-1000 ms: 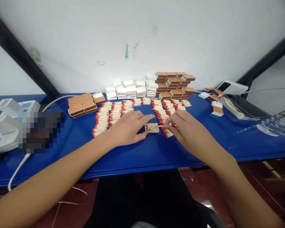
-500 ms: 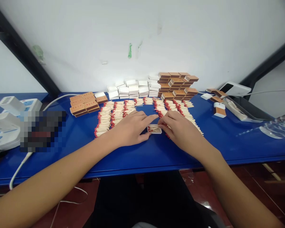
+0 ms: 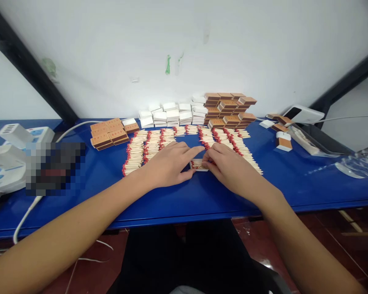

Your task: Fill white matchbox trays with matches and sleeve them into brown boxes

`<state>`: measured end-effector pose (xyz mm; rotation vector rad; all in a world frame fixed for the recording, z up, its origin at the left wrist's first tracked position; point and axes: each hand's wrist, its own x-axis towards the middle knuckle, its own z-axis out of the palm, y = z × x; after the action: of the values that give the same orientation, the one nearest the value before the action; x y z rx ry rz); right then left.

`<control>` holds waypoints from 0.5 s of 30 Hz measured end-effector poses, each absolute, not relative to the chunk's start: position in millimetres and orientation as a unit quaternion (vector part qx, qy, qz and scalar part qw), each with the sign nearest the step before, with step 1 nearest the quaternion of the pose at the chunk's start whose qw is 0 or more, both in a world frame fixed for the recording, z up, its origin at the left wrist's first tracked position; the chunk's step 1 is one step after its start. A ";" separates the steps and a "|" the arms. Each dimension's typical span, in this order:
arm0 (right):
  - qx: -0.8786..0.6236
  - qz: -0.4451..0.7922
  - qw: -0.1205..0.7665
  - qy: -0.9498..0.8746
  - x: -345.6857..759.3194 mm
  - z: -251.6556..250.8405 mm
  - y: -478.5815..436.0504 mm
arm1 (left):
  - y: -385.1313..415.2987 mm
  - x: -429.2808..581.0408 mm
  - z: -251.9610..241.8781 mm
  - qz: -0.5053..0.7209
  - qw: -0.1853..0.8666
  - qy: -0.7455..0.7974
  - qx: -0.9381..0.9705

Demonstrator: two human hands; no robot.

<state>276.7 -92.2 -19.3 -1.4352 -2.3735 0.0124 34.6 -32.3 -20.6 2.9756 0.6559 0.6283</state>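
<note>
A small white matchbox tray (image 3: 197,165) with a few red-tipped matches in it lies on the blue table (image 3: 178,196). My left hand (image 3: 168,165) rests beside it, thumb and forefinger bracketing the tray's left end. My right hand (image 3: 228,167) covers the tray's right end, its fingertips pressed together on the matches inside. Rows of loose red-tipped matches (image 3: 147,147) lie just behind both hands, and more matches (image 3: 242,149) to the right.
Brown matchbox sleeves (image 3: 108,132) are stacked back left, white trays (image 3: 171,115) and more brown sleeves (image 3: 230,110) against the wall. Power strips (image 3: 9,157) and cables lie at left. A phone (image 3: 303,113) and a few boxes (image 3: 283,142) sit at right.
My right hand has moved left from the match rows onto the tray, carrying matches into it. My left hand has stayed on the tray's left end.
</note>
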 end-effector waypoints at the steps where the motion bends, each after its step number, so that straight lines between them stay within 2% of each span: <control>1: -0.510 0.009 0.177 -0.842 276.4 -18.9 -91.5 | -32.5 34.8 -20.5 0.200 0.015 0.211 0.957; 5: -0.510 0.020 0.163 -0.845 273.5 -17.2 -89.9 | -32.4 35.1 -20.5 0.197 0.010 0.212 0.957; 11: -0.491 0.034 0.197 -0.848 271.5 -18.0 -88.8 | -31.2 34.8 -20.7 0.199 0.006 0.208 0.958; 15: -0.506 0.013 0.179 -0.844 271.5 -17.1 -86.3 | -31.2 35.1 -21.0 0.202 0.005 0.206 0.957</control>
<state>271.5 -86.3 -17.1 -1.4294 -2.3854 0.0358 35.1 -31.2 -21.0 2.9987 0.6462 0.6323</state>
